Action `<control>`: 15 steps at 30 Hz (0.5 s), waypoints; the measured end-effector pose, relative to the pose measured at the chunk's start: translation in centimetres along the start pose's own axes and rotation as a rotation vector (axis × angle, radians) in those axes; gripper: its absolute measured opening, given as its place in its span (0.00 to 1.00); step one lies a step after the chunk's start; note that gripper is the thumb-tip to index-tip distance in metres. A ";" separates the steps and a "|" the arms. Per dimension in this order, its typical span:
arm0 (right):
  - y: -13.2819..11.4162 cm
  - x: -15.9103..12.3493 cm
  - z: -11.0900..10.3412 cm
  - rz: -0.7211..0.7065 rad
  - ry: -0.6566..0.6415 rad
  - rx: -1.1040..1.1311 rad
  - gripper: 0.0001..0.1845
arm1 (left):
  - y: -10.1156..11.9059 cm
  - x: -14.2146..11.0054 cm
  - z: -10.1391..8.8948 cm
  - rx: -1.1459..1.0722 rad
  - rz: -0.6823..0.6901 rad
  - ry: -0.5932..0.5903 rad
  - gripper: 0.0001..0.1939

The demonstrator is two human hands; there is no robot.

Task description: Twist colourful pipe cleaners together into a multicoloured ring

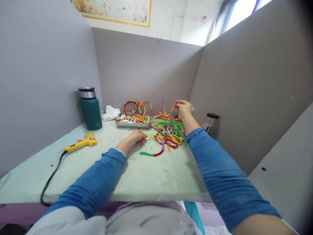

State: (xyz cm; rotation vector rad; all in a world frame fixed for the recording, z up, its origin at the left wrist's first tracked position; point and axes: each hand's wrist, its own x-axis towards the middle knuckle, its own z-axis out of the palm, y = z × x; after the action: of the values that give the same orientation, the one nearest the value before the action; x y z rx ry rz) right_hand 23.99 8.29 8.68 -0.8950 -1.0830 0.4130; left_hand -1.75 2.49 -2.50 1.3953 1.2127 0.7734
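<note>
My left hand (137,137) rests low over the table, fingers closed on the yellow-green end of a multicoloured pipe cleaner (159,153). That pipe cleaner curves round through purple and red to a green tip lying on the cloth. My right hand (183,107) is raised above a tangled heap of coloured pipe cleaners (168,127). Its thumb and fingers pinch the top of an orange pipe cleaner (171,111), whose lower end runs into the heap. Red and yellow loops lie at the heap's near edge.
Behind my left hand stands a metal tray (133,125) of shell-like pieces, with pipe-cleaner rings (130,107) at its back. A yellow glue gun (81,143) with black cord, a green bottle (90,111) and white tissue (111,112) are leftward. A dark-lidded cup (212,120) stands right. Grey partitions (146,65) enclose the table.
</note>
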 end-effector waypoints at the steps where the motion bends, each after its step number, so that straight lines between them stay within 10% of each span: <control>1: -0.6 0.0 0.2 -0.003 -0.023 -0.044 0.07 | -0.1 0.1 0.0 0.027 0.016 -0.001 0.07; 10: -6.6 1.0 2.2 -0.293 -0.126 0.082 0.06 | -0.6 0.5 0.3 0.420 0.187 0.120 0.08; 15: -8.8 -3.8 3.0 -0.439 -0.237 0.044 0.07 | 0.3 0.1 0.0 0.592 0.320 0.232 0.07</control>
State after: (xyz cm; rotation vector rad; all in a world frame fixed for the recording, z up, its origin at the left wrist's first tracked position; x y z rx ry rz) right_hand 18.55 1.77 13.97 -0.5541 -1.4426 0.1767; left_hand -1.68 2.58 -2.18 2.0642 1.4929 0.8490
